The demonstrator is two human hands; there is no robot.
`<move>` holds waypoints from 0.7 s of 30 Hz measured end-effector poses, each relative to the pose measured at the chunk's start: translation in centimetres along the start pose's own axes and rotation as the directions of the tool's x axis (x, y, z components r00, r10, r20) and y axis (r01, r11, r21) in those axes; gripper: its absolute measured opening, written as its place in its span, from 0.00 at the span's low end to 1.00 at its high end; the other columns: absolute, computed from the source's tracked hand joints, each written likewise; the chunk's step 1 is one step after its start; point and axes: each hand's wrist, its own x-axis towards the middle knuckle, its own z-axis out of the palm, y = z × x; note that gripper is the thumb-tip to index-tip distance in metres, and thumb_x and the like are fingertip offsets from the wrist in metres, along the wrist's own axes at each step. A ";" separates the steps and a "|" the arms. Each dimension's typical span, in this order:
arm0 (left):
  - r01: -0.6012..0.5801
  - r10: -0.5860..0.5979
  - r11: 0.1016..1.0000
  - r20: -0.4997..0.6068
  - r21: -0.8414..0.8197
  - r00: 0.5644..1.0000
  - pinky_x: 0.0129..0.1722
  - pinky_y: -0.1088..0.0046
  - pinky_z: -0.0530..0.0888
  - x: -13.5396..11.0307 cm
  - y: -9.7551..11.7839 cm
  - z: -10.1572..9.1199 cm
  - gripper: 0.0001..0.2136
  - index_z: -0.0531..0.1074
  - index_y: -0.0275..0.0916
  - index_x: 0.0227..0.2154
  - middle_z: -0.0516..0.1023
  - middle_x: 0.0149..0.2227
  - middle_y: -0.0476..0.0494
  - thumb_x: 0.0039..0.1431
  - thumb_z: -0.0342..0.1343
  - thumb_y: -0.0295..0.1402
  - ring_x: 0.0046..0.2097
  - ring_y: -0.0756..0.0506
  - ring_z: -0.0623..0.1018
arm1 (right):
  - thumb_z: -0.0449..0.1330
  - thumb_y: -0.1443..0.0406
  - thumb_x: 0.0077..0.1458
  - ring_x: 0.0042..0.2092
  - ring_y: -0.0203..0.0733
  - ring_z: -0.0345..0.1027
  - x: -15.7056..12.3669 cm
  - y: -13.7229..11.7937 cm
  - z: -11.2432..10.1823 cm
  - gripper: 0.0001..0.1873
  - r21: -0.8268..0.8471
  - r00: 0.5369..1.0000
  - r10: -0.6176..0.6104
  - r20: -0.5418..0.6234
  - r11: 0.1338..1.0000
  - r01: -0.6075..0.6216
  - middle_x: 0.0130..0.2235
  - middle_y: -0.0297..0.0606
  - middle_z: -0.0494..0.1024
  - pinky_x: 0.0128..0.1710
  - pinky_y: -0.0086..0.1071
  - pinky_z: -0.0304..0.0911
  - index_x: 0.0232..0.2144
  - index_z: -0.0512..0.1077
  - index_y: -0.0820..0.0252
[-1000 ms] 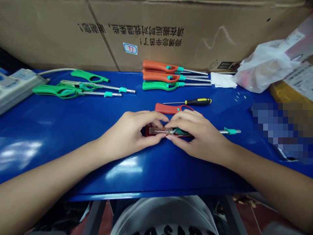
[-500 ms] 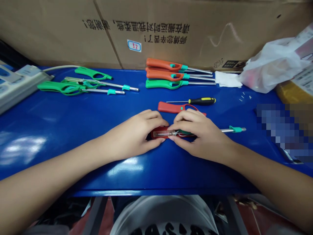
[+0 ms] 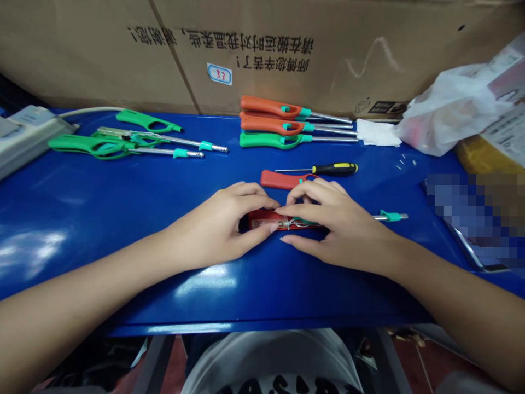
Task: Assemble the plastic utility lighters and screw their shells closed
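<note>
An opened utility lighter [image 3: 262,215] lies on the blue table, its red half-shell holding a clear fuel tank, thin wires and green parts, with a metal tube [image 3: 379,218] pointing right. My left hand [image 3: 229,219] is closed around the tank end, thumb on the clear tank and fingers at the far edge. Over the lighter's middle, my right hand [image 3: 340,221] has its index fingertip at the tank's valve end; its thumb is spread away, off the shell. Just behind lies the loose red cover half [image 3: 279,179], partly hidden by my right hand.
Behind the cover is a black-yellow screwdriver [image 3: 334,169]. Several orange and green lighters [image 3: 270,125] lie at the back. Green lighters and parts [image 3: 77,145] sit left, beside a power strip [image 3: 33,134]. A cardboard box [image 3: 262,65] walls the back; a plastic bag [image 3: 443,109] stands right.
My right thumb has moved off the valve end and now stands apart from the lighter. My left thumb has come onto the clear tank. The view has shifted slightly.
</note>
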 end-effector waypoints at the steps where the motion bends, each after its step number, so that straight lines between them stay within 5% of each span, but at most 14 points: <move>1: 0.001 -0.001 1.000 -0.013 0.000 1.000 0.51 0.66 0.76 0.0 -0.1 0.1 0.12 0.80 0.38 0.51 0.81 0.47 0.41 0.71 0.56 0.35 0.49 0.43 0.80 | 0.65 0.63 0.63 0.51 0.46 0.71 0.0 0.0 -0.2 0.10 0.019 1.000 0.011 -0.023 1.000 -0.011 0.48 0.40 0.77 0.57 0.45 0.61 0.47 0.80 0.53; 5: 0.014 -0.014 1.000 -0.028 -0.015 1.000 0.51 0.66 0.76 0.1 -0.8 0.4 0.11 0.80 0.39 0.51 0.82 0.47 0.42 0.72 0.55 0.33 0.49 0.43 0.81 | 0.64 0.65 0.64 0.44 0.42 0.72 0.3 0.4 -0.6 0.04 0.103 0.990 0.073 -0.120 0.993 -0.060 0.41 0.38 0.78 0.49 0.40 0.66 0.38 0.79 0.57; 16: 0.048 -0.046 0.996 0.022 -0.074 0.999 0.48 0.67 0.78 0.4 -0.9 0.1 0.12 0.81 0.42 0.49 0.82 0.46 0.42 0.71 0.55 0.36 0.48 0.44 0.82 | 0.67 0.69 0.60 0.48 0.43 0.72 0.5 1.1 0.6 0.04 0.235 0.978 0.205 -0.037 0.953 -0.191 0.41 0.37 0.80 0.51 0.39 0.67 0.38 0.79 0.56; 21: 0.025 -0.023 0.999 0.052 -0.036 0.998 0.50 0.66 0.78 0.3 -0.9 -0.4 0.13 0.80 0.42 0.51 0.82 0.48 0.42 0.72 0.53 0.35 0.49 0.43 0.81 | 0.65 0.67 0.61 0.44 0.42 0.74 0.7 1.2 -0.5 0.02 0.252 0.943 0.192 -0.271 0.960 -0.124 0.41 0.38 0.81 0.48 0.39 0.68 0.37 0.79 0.57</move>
